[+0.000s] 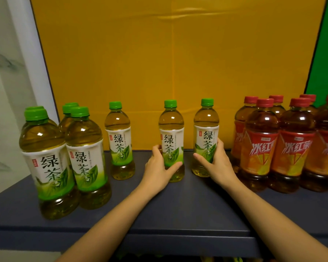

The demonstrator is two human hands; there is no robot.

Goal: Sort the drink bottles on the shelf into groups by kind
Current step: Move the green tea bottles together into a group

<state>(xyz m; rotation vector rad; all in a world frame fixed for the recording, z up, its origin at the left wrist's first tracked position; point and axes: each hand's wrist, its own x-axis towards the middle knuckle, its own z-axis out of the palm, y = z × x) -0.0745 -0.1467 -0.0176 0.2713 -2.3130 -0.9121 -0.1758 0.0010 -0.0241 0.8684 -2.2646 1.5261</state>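
Observation:
Two green-tea bottles with green caps stand upright mid-shelf. My left hand (pixel 159 165) grips the lower body of the middle green-tea bottle (pixel 171 129). My right hand (pixel 216 159) grips the green-tea bottle (pixel 206 127) just to its right. Another green-tea bottle (pixel 119 137) stands alone further left. Several more green-tea bottles (pixel 68 152) cluster at the left end. Several red-capped iced-tea bottles (pixel 284 140) with red and orange labels are grouped at the right end.
The dark blue-grey shelf (pixel 178 208) has its front edge close to me. A yellow back panel (pixel 174 63) rises behind the bottles, with a green panel (pixel 326 53) at the right and a pale wall (pixel 6 82) at the left.

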